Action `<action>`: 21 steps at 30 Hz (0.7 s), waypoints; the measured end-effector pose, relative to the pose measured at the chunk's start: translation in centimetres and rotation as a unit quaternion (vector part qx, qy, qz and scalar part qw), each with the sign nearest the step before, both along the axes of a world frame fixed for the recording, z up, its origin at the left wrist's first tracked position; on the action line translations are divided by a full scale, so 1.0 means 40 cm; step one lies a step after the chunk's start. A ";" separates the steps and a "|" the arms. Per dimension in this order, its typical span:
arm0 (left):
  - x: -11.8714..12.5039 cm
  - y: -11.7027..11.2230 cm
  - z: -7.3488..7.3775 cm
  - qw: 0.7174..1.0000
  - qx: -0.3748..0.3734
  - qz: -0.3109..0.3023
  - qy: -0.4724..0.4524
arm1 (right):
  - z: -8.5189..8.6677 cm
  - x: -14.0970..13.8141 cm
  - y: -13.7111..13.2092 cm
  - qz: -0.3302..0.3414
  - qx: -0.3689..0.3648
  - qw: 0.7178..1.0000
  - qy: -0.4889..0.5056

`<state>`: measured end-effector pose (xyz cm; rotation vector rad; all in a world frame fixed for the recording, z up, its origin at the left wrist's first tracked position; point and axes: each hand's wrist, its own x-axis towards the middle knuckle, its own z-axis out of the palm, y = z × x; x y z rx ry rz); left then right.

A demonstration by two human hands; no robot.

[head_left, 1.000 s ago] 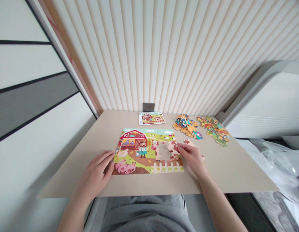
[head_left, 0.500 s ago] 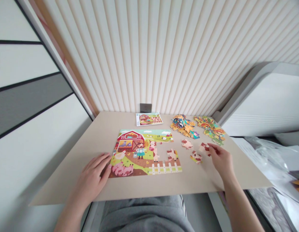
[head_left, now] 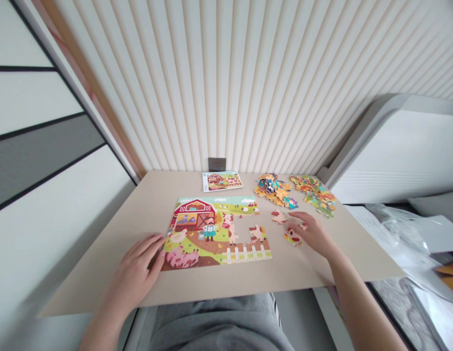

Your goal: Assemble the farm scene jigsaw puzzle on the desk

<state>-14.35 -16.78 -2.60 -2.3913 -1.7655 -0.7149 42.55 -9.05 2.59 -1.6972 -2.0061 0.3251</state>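
Note:
A partly assembled farm jigsaw puzzle [head_left: 207, 248] lies flat on the table, with a gap in its right half beside the cow's head. My left hand [head_left: 140, 268] rests at the puzzle's left edge, fingers stretched out and holding nothing. To the right of the puzzle, my right hand [head_left: 312, 234] hovers low with thumb and fingers apart. Its fingertips are near a pink-and-brown cow puzzle piece [head_left: 278, 217]. Just below the thumb lies another cow piece [head_left: 293, 237]. A third piece [head_left: 303, 225] shows partly beneath the hand.
A small picture card [head_left: 222, 181] of the farm scene lies at the back, below a wall socket [head_left: 216, 164]. A heap of puzzle pieces [head_left: 275, 189] and a spread of others [head_left: 316, 194] are at the back right. A ribbed wall panel [head_left: 219, 83] borders the table [head_left: 211, 287].
My right hand has let go of the cow piece on the right and moved left toward the other loose pieces, its fingers opening. My left hand stays at the puzzle's edge.

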 end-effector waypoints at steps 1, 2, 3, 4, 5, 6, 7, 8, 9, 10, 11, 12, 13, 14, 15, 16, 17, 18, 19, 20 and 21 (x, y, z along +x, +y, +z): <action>0.000 0.000 0.000 1.000 0.001 -0.001 -0.002 | 0.006 -0.011 0.011 0.012 -0.007 1.000 0.002; 0.000 0.001 -0.001 1.000 0.001 -0.001 -0.003 | 0.011 -0.018 0.021 0.017 -0.012 1.000 0.003; -0.001 0.001 -0.002 1.000 0.002 0.001 -0.005 | 0.015 -0.023 0.030 0.017 -0.016 1.000 0.002; -0.001 0.001 -0.003 1.000 0.002 0.003 -0.005 | 0.018 -0.026 0.037 0.016 -0.019 1.000 0.000; -0.001 0.001 -0.003 1.000 0.002 0.004 -0.005 | 0.022 -0.028 0.043 0.017 -0.023 1.000 -0.002; -0.001 0.001 -0.004 1.000 0.000 0.004 -0.004 | 0.025 -0.030 0.046 0.022 -0.030 0.999 -0.004; -0.001 0.001 -0.004 1.000 -0.002 0.004 -0.003 | 0.029 -0.032 0.048 0.028 -0.035 0.999 -0.004; -0.001 0.000 -0.004 1.000 -0.002 0.004 -0.003 | 0.032 -0.036 0.048 0.034 -0.040 0.999 -0.005; -0.001 0.000 -0.003 1.000 -0.003 0.004 -0.002 | 0.036 -0.040 0.047 0.042 -0.043 0.998 -0.005; -0.001 0.000 -0.003 1.000 -0.002 0.004 -0.003 | 0.039 -0.044 0.046 0.055 -0.044 0.997 -0.006; 0.000 -0.001 -0.002 1.000 -0.001 0.004 -0.003 | 0.041 -0.048 0.044 0.070 -0.044 0.997 -0.007; 0.001 -0.001 -0.001 1.000 -0.001 0.004 -0.004 | 0.041 -0.052 0.043 0.083 -0.042 0.996 -0.008; 0.001 -0.001 -0.001 1.000 0.000 0.004 -0.005 | 0.040 -0.054 0.043 0.093 -0.041 0.995 -0.010; 0.001 -0.002 0.000 1.000 0.001 0.004 -0.005 | 0.038 -0.055 0.044 0.096 -0.042 0.994 -0.011; 0.001 -0.002 0.000 1.000 0.002 0.004 -0.003 | 0.034 -0.054 0.046 0.091 -0.044 0.995 -0.013; 0.001 -0.002 0.000 1.000 0.003 0.004 -0.001 | 0.029 -0.053 0.049 0.079 -0.046 0.996 -0.016; 0.001 -0.002 -0.001 1.000 0.004 0.004 0.000 | 0.024 -0.051 0.051 0.064 -0.048 0.997 -0.019; 0.000 -0.001 -0.001 1.000 0.005 0.004 0.001 | 0.019 -0.049 0.053 0.052 -0.050 0.997 -0.023; 0.000 -0.001 -0.001 1.000 0.005 0.004 0.001 | 0.016 -0.048 0.054 0.043 -0.050 0.998 -0.026; 0.000 -0.001 -0.001 1.000 0.005 0.004 0.000 | 0.014 -0.050 0.053 0.037 -0.045 0.998 -0.028; 0.000 -0.001 -0.001 1.000 0.005 0.004 -0.002 | 0.014 -0.054 0.051 0.035 -0.036 0.998 -0.028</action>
